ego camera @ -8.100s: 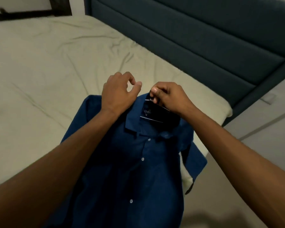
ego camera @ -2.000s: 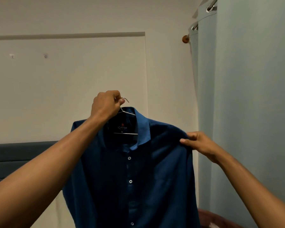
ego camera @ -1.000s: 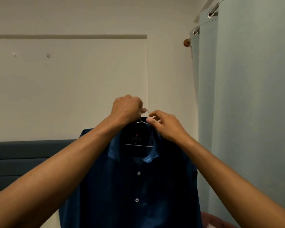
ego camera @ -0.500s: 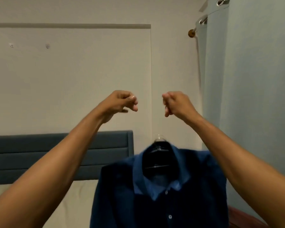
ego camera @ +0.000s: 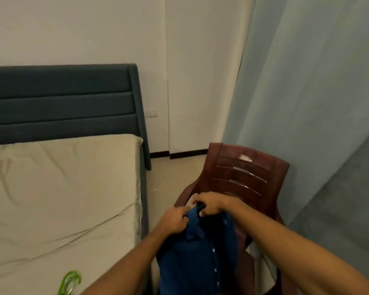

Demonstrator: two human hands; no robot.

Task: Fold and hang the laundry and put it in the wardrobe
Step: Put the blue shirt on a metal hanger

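Note:
A dark blue button-up shirt (ego camera: 202, 252) hangs crumpled low in front of me, over the brown plastic chair (ego camera: 246, 177). My left hand (ego camera: 173, 220) grips the shirt's collar on its left side. My right hand (ego camera: 209, 202) grips the top of the collar, its fingers curled round the cloth and a dark bit there. The hanger inside the shirt is hidden by the cloth and my fingers.
The bed (ego camera: 62, 188) with a cream sheet and a dark blue headboard (ego camera: 62, 103) fills the left. A green hanger (ego camera: 69, 282) lies on its near edge. A pale blue curtain (ego camera: 307, 103) hangs at the right, behind the chair. A strip of floor (ego camera: 168, 177) runs between bed and chair.
Half a second ago both hands were raised and held nothing, with the shirt dropping below them. Now both hands grip the shirt's collar low over the chair, and my view has tipped down.

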